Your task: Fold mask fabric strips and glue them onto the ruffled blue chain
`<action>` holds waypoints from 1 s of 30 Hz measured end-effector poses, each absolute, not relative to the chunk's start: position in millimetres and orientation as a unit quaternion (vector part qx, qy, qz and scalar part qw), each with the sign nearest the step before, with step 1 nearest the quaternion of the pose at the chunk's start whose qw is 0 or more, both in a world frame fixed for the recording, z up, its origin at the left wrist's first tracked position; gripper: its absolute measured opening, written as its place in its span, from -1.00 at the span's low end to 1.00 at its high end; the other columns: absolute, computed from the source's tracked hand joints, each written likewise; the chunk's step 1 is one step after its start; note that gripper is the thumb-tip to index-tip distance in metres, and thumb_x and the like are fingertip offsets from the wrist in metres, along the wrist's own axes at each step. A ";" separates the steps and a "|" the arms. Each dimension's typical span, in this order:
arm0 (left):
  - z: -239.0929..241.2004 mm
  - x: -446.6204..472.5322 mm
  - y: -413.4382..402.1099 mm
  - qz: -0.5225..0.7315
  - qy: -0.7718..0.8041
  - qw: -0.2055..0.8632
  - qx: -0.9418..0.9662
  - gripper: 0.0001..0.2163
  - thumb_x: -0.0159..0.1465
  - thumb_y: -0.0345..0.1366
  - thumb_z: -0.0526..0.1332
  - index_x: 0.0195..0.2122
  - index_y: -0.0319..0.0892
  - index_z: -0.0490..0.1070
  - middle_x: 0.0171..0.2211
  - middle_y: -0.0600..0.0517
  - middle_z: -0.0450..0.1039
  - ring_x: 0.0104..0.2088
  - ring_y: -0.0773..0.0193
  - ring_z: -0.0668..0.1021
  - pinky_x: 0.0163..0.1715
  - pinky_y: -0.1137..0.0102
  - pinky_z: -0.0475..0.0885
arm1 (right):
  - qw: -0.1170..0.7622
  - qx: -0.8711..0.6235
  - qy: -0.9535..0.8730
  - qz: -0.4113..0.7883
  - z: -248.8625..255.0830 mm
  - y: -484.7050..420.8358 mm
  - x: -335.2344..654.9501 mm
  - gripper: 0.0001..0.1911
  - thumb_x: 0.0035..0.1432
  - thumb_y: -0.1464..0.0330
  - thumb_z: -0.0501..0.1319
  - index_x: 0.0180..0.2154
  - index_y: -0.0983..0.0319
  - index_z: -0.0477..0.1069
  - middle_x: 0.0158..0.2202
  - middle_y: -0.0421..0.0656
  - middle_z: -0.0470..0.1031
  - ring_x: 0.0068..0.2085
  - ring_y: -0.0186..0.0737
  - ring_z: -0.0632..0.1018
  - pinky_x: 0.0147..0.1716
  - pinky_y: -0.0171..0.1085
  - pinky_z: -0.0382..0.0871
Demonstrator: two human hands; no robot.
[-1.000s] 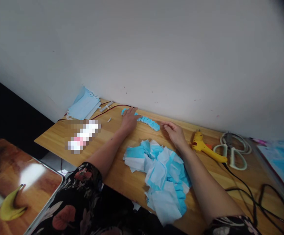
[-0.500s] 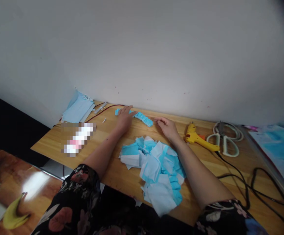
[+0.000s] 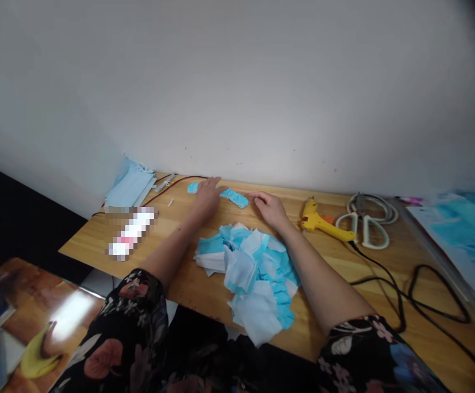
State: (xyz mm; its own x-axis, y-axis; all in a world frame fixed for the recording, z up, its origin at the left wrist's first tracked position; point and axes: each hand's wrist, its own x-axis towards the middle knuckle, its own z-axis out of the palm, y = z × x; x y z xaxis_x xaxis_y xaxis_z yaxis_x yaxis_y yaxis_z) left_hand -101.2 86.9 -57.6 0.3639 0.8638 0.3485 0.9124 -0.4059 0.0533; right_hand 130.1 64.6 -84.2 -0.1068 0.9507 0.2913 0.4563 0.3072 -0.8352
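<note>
A gathered strip of light-blue fabric lies on the wooden table near the wall. My left hand rests over its middle, palm down with the fingers stretched out, hiding part of it. Just off the strip's right end is my right hand, its thumb and fingers drawn together in a pinch. Whatever may be between those fingertips is too small to make out. Between my forearms sits a loose heap of blue and white fabric pieces, resembling cut face masks.
To the right are a yellow glue gun with a black cord and white-handled scissors. Blue sheets lie at the far right. Folded blue masks and a blurred-out item are left. A banana is on a lower table.
The view has shifted slightly, so the tools and the heap appear a little further left. Both hands keep nearly the same places beside the strip.
</note>
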 end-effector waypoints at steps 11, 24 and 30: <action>-54.5 -85.7 91.7 -0.162 -0.508 0.074 -0.843 -0.65 0.26 -0.45 0.08 -0.02 -0.07 0.53 0.20 -0.13 0.32 0.19 0.04 0.33 0.18 0.09 0.18 | 0.427 -0.506 -0.696 0.277 -82.4 64.1 128.9 -0.68 0.18 0.43 0.06 -0.14 0.16 0.54 -0.12 -0.17 0.63 -0.07 -0.19 0.58 -0.01 -0.18 0.39; -48.0 -77.1 88.0 -0.239 -0.528 0.024 -0.815 -0.81 0.30 -0.22 0.17 -0.27 -0.16 0.54 -0.23 -0.06 0.55 -0.13 0.15 0.50 -0.03 0.23 0.30 | 0.420 -0.512 -0.709 0.241 -78.4 59.6 126.2 -0.64 0.20 0.43 0.05 -0.05 0.16 0.51 -0.09 -0.15 0.62 -0.07 -0.16 0.58 -0.02 -0.15 0.41; -40.9 -77.0 70.4 -0.174 -0.481 -0.041 -0.859 -0.74 0.34 -0.29 0.07 -0.19 -0.12 0.58 -0.18 -0.02 0.61 -0.19 0.21 0.57 -0.14 0.34 0.35 | 0.398 -0.480 -0.764 0.169 -82.1 60.8 125.9 -0.57 0.13 0.52 0.02 -0.10 0.15 0.56 -0.09 -0.14 0.60 -0.03 -0.15 0.54 0.03 -0.14 0.37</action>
